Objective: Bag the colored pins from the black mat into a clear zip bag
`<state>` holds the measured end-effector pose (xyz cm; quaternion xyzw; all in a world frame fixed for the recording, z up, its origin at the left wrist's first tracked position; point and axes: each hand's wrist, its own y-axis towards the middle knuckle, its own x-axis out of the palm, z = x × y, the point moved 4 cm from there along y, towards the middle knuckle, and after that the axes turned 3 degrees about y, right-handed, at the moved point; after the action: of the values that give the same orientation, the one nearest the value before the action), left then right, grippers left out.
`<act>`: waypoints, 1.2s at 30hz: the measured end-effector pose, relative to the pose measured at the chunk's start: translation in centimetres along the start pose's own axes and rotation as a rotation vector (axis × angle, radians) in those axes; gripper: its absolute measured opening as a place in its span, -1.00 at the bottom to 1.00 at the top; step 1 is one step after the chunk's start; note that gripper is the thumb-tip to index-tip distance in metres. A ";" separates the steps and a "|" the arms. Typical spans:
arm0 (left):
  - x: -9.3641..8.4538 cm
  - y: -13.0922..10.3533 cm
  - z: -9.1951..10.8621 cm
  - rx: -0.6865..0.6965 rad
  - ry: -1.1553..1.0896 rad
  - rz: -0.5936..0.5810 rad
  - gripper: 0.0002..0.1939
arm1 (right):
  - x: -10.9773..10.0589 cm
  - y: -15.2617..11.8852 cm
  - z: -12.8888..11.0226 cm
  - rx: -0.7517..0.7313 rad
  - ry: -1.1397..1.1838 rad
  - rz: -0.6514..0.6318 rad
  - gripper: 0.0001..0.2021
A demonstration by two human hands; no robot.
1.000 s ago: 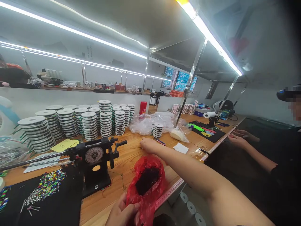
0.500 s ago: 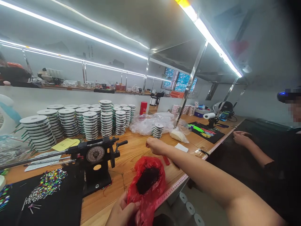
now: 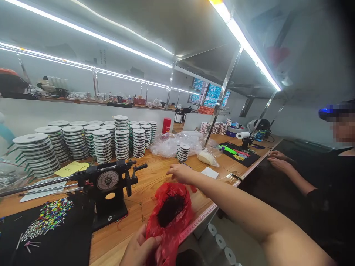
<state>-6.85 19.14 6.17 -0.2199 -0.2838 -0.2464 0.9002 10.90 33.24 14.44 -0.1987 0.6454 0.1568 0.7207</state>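
Note:
My left hand (image 3: 140, 245) grips the near side of a red plastic bag (image 3: 183, 214), thumb pressed on the film. The bag's mouth gapes, showing a dark tangle of short black pieces (image 3: 171, 210) inside, too fine to name. Just beyond the bag's far edge is my right hand (image 3: 179, 173), its fingers curled together; whatever they hold, if anything, does not show. To the left stands a black winder (image 3: 109, 184) with a round dial and a crank handle. A black mat (image 3: 66, 244) beside it carries a heap of small multicoloured beads (image 3: 51, 216).
Stacks of white-rimmed spools (image 3: 102, 144) line the back, with one small stack (image 3: 183, 152) nearer my right hand. Clear plastic bags (image 3: 177, 144) and a red can (image 3: 166, 126) stand behind. Another person's hands (image 3: 279, 160) are at the right, beside the measuring tape (image 3: 199, 221) edge.
My right hand has come slightly closer to the bag's far rim. The left hand keeps its grip on the bag. The whole view has shifted a little to the right.

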 end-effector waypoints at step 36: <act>-0.1 0.5 -0.5 0.033 -0.052 0.012 -0.61 | -2.5 0.6 -2.7 -0.021 0.131 0.091 -0.83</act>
<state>-6.40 19.28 5.62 -0.2131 -0.3098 -0.2303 0.8975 7.97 32.49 16.65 -0.1867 0.6979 0.1829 0.6668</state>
